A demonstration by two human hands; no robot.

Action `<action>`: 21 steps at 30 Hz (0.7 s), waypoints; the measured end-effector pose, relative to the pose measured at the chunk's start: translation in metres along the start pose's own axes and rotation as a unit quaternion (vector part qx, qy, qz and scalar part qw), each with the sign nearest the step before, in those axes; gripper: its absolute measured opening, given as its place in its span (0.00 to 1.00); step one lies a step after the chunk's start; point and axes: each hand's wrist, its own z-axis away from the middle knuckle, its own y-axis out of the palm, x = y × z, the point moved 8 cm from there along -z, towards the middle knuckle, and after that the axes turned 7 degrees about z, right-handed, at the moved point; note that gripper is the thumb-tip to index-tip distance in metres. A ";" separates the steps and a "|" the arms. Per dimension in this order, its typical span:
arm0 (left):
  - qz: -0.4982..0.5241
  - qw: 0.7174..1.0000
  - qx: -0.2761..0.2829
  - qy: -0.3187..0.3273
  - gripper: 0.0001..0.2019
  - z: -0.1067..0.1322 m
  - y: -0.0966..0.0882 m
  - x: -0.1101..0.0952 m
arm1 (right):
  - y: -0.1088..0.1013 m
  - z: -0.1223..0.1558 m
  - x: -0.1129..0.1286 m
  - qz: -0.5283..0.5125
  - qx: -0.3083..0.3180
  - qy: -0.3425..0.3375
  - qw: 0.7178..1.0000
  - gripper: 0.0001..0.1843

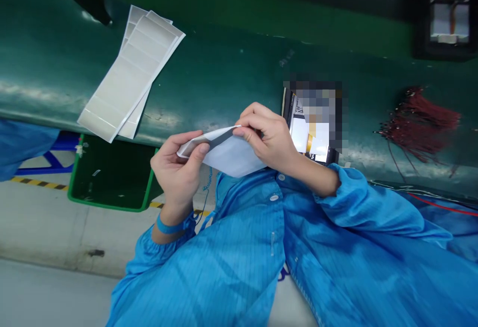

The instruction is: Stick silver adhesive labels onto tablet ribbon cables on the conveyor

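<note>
White label sheet [231, 158] is pinched by fingers of both left hand [177, 175] and right hand [267, 138].

white label sheet [231, 158], curled, grey strip along top edge, pinched at both ends, above lap.

Both hands hold one white sheet [231, 157] above the near edge of the green bench [231, 68]. The left hand [178, 170] grips its left end with the thumb on top. The right hand [266, 138] pinches the upper edge, where a grey strip [216, 139] shows. Two strips of labels [129, 78] lie at the left part of the bench, reaching its near edge. A bundle of red wires [421, 123] lies at the right. A green bin [112, 175] stands below the near edge, on the floor.
</note>
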 end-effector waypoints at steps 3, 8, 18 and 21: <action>-0.014 1.000 -0.022 0.002 0.09 0.001 -0.001 -0.004 | 0.002 0.002 0.003 0.033 0.019 -0.011 0.999 0.18; -0.015 0.999 -0.038 -0.010 0.08 0.000 0.002 -0.009 | -0.002 0.010 0.006 0.150 -0.008 -0.041 0.988 0.17; -0.011 0.999 -0.002 -0.031 0.08 -0.004 0.016 -0.010 | 0.005 0.014 0.002 0.227 0.026 -0.070 0.971 0.15; -0.013 1.000 -0.007 0.021 0.12 -0.018 0.003 -0.016 | -0.013 0.013 0.028 0.203 -0.024 -0.110 0.973 0.16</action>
